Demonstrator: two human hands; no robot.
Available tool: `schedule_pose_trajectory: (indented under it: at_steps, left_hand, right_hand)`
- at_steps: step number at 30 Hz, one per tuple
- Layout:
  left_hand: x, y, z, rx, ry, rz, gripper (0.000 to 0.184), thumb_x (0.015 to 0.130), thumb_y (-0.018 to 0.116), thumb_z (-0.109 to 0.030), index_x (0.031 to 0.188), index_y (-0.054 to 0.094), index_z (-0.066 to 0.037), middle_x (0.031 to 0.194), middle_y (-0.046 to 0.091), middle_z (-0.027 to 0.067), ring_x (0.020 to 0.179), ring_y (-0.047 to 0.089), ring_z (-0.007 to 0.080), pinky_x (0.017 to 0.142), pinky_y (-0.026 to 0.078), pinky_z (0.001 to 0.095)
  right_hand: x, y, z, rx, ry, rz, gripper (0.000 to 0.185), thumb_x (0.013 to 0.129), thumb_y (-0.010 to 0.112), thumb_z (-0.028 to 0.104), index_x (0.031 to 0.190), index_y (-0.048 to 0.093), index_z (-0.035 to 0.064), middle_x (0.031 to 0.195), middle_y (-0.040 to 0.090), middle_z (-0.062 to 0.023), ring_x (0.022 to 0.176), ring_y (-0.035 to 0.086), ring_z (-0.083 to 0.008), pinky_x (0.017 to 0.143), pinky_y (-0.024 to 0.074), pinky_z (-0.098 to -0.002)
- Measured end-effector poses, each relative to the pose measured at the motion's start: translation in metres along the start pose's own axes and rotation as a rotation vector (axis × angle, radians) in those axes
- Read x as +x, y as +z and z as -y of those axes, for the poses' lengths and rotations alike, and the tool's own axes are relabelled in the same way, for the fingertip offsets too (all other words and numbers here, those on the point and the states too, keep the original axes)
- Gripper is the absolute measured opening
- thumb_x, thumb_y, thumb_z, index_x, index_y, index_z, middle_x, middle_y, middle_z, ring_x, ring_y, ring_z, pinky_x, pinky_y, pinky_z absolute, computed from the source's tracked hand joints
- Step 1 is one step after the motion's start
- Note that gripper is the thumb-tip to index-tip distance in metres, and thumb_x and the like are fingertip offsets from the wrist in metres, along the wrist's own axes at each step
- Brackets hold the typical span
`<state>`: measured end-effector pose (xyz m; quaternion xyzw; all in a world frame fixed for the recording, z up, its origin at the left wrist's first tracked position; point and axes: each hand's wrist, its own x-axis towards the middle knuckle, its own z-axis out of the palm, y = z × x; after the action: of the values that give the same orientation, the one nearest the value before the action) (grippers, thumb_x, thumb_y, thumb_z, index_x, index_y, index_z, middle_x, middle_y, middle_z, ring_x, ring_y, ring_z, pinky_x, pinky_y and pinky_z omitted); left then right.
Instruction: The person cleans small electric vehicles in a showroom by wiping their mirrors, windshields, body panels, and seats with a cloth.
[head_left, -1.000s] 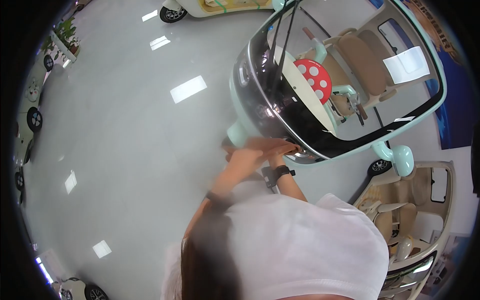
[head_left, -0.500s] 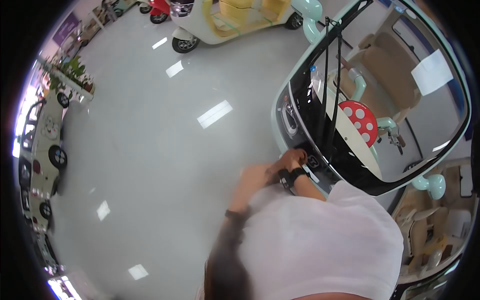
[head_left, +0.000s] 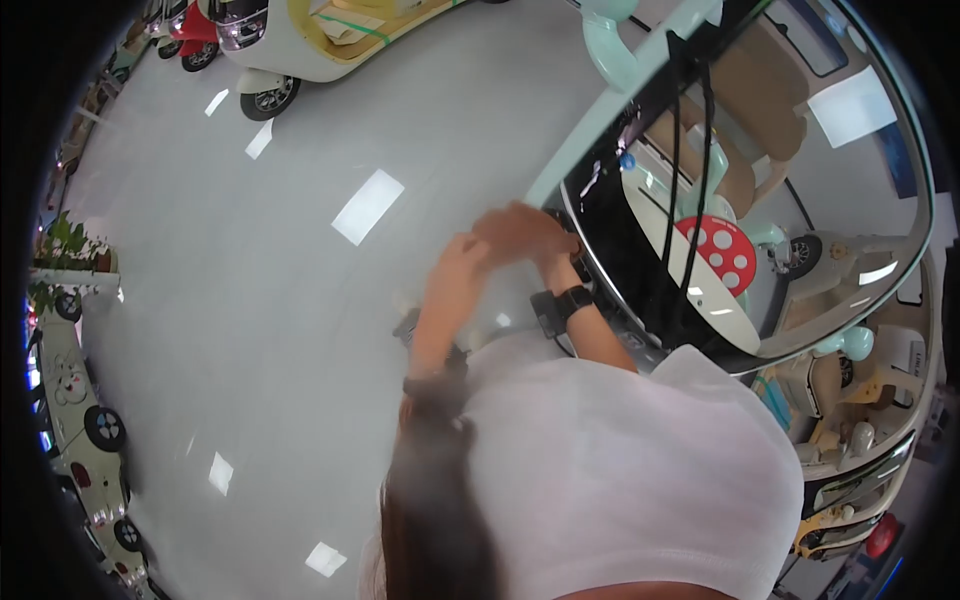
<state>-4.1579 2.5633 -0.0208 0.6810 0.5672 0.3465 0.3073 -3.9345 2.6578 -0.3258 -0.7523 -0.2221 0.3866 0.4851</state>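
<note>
My left hand (head_left: 470,250) and my right hand (head_left: 548,232) come together at the front of a small mint-green vehicle (head_left: 545,180), close to its headlight area. They overlap and are smeared by motion, so their fingers cannot be made out. Whether they hold anything or touch the vehicle is hidden. A black watch (head_left: 574,300) is on my right wrist, with a small dark box (head_left: 549,313) beside it. Above the hands rises the windshield (head_left: 850,220) with black wipers (head_left: 672,180). Behind the glass shows a red disc with white dots (head_left: 722,255).
A cream and yellow three-wheeler (head_left: 310,55) stands at the top, near a red scooter (head_left: 197,40). Pale small cars (head_left: 70,390) line the left, below a potted plant (head_left: 70,240). More vehicles (head_left: 860,400) stand at the right. Grey glossy floor (head_left: 280,320) lies between.
My view has shifted, moving the three-wheeler and floor reflections leftward. My hands have moved up and left along the vehicle's front, away from the badge and toward the headlight area.
</note>
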Motion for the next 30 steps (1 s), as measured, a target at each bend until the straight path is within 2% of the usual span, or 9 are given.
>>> schedule_pose_trajectory:
  at_steps: [7,9,12,15,19,22,27,28,30]
  left_hand:
    - [0.126,-0.086,0.095,0.086,0.155,-0.088,0.030,0.083,0.062,0.004,0.113,0.061,0.000,0.114,0.063,0.0098,0.093,0.063,0.0270,0.085,0.051,0.0342]
    - [0.163,-0.127,0.108,-0.160,0.130,-0.014,0.027,0.085,0.062,0.001,0.112,0.060,0.001,0.105,0.062,0.0082,0.087,0.059,0.0222,0.082,0.049,0.0317]
    - [0.212,-0.220,0.082,-0.328,0.045,0.199,0.022,0.088,0.062,-0.004,0.109,0.058,0.003,0.092,0.055,0.0031,0.081,0.049,0.0144,0.075,0.045,0.0285]
    - [0.250,-0.277,0.099,-0.451,0.175,0.175,0.018,0.091,0.061,-0.008,0.103,0.054,0.003,0.086,0.044,-0.0016,0.081,0.041,0.0094,0.071,0.039,0.0270]
    - [0.281,-0.319,0.165,-0.787,-0.037,0.118,0.022,0.091,0.060,-0.009,0.110,0.059,0.002,0.087,0.047,-0.0020,0.086,0.044,0.0091,0.075,0.039,0.0253]
    - [0.293,-0.344,0.229,-0.770,-0.119,-0.051,0.021,0.090,0.059,-0.013,0.105,0.061,0.002,0.093,0.058,0.0015,0.089,0.055,0.0114,0.078,0.047,0.0283]
    - [0.328,-0.434,0.253,-0.180,-0.276,-0.139,0.029,0.062,0.068,-0.003,0.091,0.064,-0.009,0.086,0.060,0.0073,0.082,0.058,0.0289,0.070,0.047,0.0380]
    - [0.338,-0.454,0.256,-0.088,-0.309,-0.156,0.035,0.056,0.071,-0.001,0.089,0.065,-0.012,0.085,0.060,0.0081,0.081,0.058,0.0320,0.068,0.046,0.0394]
    - [0.358,-0.492,0.275,-0.205,-0.293,-0.279,0.030,0.058,0.070,-0.008,0.087,0.064,-0.011,0.082,0.058,0.0082,0.079,0.057,0.0295,0.068,0.045,0.0380]
  right_hand:
    - [0.024,0.104,0.055,0.387,-0.210,-0.202,0.021,0.099,0.056,0.020,0.112,0.059,0.0036,0.111,0.060,-0.0087,0.102,0.058,-0.0199,0.090,0.0475,-0.0333]
    - [0.001,0.136,0.114,-0.062,-0.256,0.032,0.061,0.098,0.061,0.017,0.148,0.032,-0.0021,0.140,0.048,-0.0173,0.126,0.049,-0.0272,0.108,0.0383,-0.0363]
    - [-0.019,0.208,0.194,0.211,-0.459,0.104,0.084,0.094,0.068,0.011,0.158,0.014,0.0047,0.154,0.033,-0.0188,0.138,0.042,-0.0326,0.108,0.0415,-0.0408]
    - [-0.044,0.283,0.264,0.081,-0.668,0.177,0.092,0.092,0.069,0.007,0.161,0.008,0.0087,0.159,0.026,-0.0202,0.142,0.037,-0.0343,0.108,0.0433,-0.0431]
    - [-0.072,0.385,0.303,-0.069,-0.925,0.447,0.102,0.075,0.071,-0.015,0.159,0.017,0.0078,0.164,0.018,-0.0208,0.147,0.030,-0.0399,0.115,0.0383,-0.0468]
    - [-0.094,0.466,0.295,-0.208,-1.086,0.778,0.101,0.071,0.072,-0.016,0.157,0.027,0.0084,0.164,0.016,-0.0226,0.148,0.027,-0.0431,0.117,0.0341,-0.0476]
    - [-0.102,0.615,0.307,-0.410,-1.127,1.267,0.072,0.084,0.072,0.017,0.149,0.043,0.0085,0.156,0.038,-0.0197,0.148,0.026,-0.0396,0.122,0.0242,-0.0485]
    - [-0.109,0.639,0.319,-0.433,-0.965,1.350,0.069,0.082,0.072,0.015,0.146,0.048,0.0082,0.158,0.037,-0.0167,0.147,0.029,-0.0391,0.121,0.0271,-0.0485]
    - [-0.105,0.697,0.320,-0.429,-1.043,1.550,0.069,0.079,0.073,0.012,0.145,0.051,0.0090,0.155,0.042,-0.0149,0.144,0.036,-0.0375,0.118,0.0318,-0.0465]
